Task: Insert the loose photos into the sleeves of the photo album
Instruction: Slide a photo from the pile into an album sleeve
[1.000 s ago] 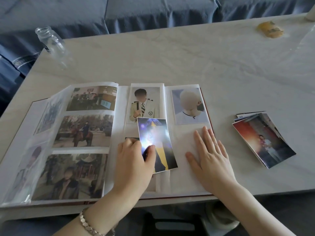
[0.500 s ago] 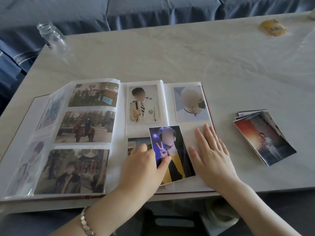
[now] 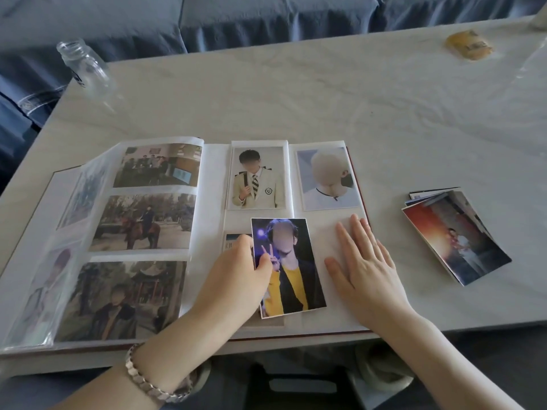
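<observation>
The left hand (image 3: pixel 236 276) pinches a loose photo (image 3: pixel 291 270) by its left edge, thumb on top; the print lies on the album (image 3: pixel 211 179) page just left of the right hand (image 3: pixel 365 261), whose straight fingers press flat on the empty sleeve (image 3: pixel 324 241). Insertion seems to be starting: next the photo's edge must find the sleeve opening, which I cannot make out

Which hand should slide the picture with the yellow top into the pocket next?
Left. The left hand pinches the photo by its edge, over the right page of the album. The right hand lies flat on that page, steadying it, so it is probably best kept there.
</observation>
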Demonstrator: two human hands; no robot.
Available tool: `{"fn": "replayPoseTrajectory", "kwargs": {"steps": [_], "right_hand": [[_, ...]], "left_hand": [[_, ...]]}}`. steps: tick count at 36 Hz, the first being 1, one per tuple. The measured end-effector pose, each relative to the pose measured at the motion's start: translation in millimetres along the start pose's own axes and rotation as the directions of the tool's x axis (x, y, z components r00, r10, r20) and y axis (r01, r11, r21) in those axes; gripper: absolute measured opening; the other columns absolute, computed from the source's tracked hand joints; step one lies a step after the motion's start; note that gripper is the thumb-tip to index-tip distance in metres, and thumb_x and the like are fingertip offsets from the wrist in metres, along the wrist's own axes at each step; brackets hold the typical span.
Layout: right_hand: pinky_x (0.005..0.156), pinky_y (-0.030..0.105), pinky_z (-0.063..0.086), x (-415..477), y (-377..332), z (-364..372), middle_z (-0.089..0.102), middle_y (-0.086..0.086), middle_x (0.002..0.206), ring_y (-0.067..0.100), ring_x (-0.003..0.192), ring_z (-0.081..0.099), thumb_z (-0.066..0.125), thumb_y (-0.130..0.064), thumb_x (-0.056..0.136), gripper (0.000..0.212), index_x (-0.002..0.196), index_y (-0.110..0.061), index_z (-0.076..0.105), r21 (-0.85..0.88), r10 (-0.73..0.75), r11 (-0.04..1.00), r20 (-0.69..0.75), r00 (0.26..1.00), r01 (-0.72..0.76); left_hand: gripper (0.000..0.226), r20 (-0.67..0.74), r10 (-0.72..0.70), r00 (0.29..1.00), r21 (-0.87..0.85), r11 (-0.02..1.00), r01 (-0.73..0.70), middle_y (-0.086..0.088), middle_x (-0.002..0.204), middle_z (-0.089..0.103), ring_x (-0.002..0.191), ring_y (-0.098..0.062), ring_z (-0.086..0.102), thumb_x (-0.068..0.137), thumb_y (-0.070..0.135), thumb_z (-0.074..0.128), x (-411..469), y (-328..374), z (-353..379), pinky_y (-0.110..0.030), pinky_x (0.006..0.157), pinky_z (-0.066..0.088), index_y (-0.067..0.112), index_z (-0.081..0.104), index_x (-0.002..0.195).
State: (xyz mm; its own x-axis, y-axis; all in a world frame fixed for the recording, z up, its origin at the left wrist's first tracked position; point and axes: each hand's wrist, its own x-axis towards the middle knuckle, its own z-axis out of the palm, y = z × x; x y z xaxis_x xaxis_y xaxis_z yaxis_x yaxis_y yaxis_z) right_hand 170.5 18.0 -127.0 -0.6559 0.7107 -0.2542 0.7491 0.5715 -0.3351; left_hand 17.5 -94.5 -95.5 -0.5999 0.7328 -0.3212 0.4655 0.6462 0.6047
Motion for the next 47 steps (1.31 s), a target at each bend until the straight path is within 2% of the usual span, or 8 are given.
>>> {"fn": "replayPoseTrajectory", "kwargs": {"steps": [4, 11, 17, 25, 33, 42, 44, 47], "right_hand": [[0.109, 0.024, -0.016, 0, 0, -1, -0.034, -0.012, 0.14, 0.005, 0.131, -0.033, -0.006, -0.062, 0.078, 0.078, 0.148, -0.028, -0.013, -0.002, 0.008, 1.0, 0.014, 1.0, -0.008], [0.108, 0.024, -0.017, 0, 0, 2, -0.033, -0.012, 0.141, 0.006, 0.132, -0.033, -0.009, -0.064, 0.078, 0.079, 0.148, -0.028, -0.012, -0.016, 0.004, 1.0, 0.006, 1.0, -0.004], [0.109, 0.024, -0.016, 0, 1, 0, -0.034, -0.011, 0.14, 0.006, 0.131, -0.033, -0.004, -0.063, 0.078, 0.078, 0.148, -0.028, -0.013, -0.02, 0.01, 1.0, 0.017, 1.0, -0.009], [0.108, 0.026, -0.017, -1, -1, -1, -0.027, -0.006, 0.152, 0.008, 0.135, -0.03, 0.004, -0.063, 0.082, 0.076, 0.148, -0.028, -0.012, -0.034, 0.016, 0.999, 0.018, 1.0, -0.015], [0.109, 0.026, -0.014, 0, -2, -5, -0.026, -0.003, 0.153, 0.012, 0.14, -0.026, 0.025, -0.058, 0.093, 0.073, 0.148, -0.027, -0.011, 0.005, 0.009, 1.0, 0.023, 1.0, -0.009], [0.115, 0.028, -0.001, -5, 5, -11, -0.006, -0.014, 0.156, 0.006, 0.142, -0.009, 0.036, -0.043, 0.096, 0.057, 0.148, -0.029, 0.018, 0.257, -0.025, 0.966, 0.003, 1.0, 0.023], [0.115, 0.029, 0.007, -5, 13, -8, 0.005, -0.016, 0.155, 0.006, 0.144, -0.002, 0.04, -0.036, 0.096, 0.051, 0.145, -0.028, 0.027, 0.312, -0.039, 0.949, -0.033, 0.999, 0.047], [0.112, 0.016, 0.013, -5, 24, -4, 0.015, -0.024, 0.146, 0.0, 0.14, 0.01, 0.043, -0.024, 0.096, 0.043, 0.14, -0.024, 0.041, 0.383, -0.058, 0.919, -0.115, 0.992, 0.098]], "left_hand": [[0.013, 0.098, -0.071, 0.993, -0.053, 0.996, 0.076, -0.005, 0.083, 0.065, 0.053, -0.01, 0.063, 0.095, 0.029, 0.05, -1, -4, -3, -0.015, 0.044, 0.047, 0.017, 0.045, 0.095], [0.015, 0.237, -0.136, 0.962, -0.034, 0.988, 0.148, 0.0, 0.074, 0.062, 0.05, -0.011, 0.063, 0.096, 0.03, 0.049, 1, 2, -10, -0.03, 0.057, 0.055, 0.021, 0.043, 0.086], [0.017, 0.184, -0.099, 0.978, 0.019, 0.995, 0.097, 0.001, 0.078, 0.065, 0.059, -0.01, 0.066, 0.094, 0.03, 0.051, -1, 6, -15, -0.026, 0.054, 0.054, 0.02, 0.043, 0.083], [0.041, 0.149, -0.036, 0.988, 0.018, 0.999, 0.034, 0.001, 0.097, 0.063, 0.079, -0.013, 0.066, 0.09, 0.033, 0.057, -1, 7, -14, -0.009, 0.042, 0.042, 0.023, 0.029, 0.117], [0.045, 0.174, 0.024, 0.984, -0.058, 0.998, -0.014, 0.008, 0.072, 0.055, 0.06, -0.006, 0.057, 0.093, 0.027, 0.055, 3, 9, -11, -0.008, 0.042, 0.038, 0.02, 0.032, 0.131], [0.069, 0.112, 0.051, 0.992, 0.066, 0.996, -0.059, -0.002, 0.113, 0.062, 0.097, -0.015, 0.063, 0.09, 0.037, 0.058, 6, 16, 10, -0.013, 0.066, 0.047, 0.018, 0.021, 0.144], [0.058, 0.052, 0.071, 0.996, 0.095, 0.993, -0.076, 0.001, 0.116, 0.06, 0.104, -0.014, 0.06, 0.088, 0.039, 0.06, 7, 18, 10, -0.015, 0.075, 0.045, 0.017, 0.036, 0.136], [0.029, -0.009, 0.102, 0.995, 0.137, 0.986, -0.1, 0.0, 0.097, 0.06, 0.091, -0.012, 0.06, 0.095, 0.033, 0.05, 11, 20, 9, -0.012, 0.067, 0.042, 0.011, 0.054, 0.114]]}}
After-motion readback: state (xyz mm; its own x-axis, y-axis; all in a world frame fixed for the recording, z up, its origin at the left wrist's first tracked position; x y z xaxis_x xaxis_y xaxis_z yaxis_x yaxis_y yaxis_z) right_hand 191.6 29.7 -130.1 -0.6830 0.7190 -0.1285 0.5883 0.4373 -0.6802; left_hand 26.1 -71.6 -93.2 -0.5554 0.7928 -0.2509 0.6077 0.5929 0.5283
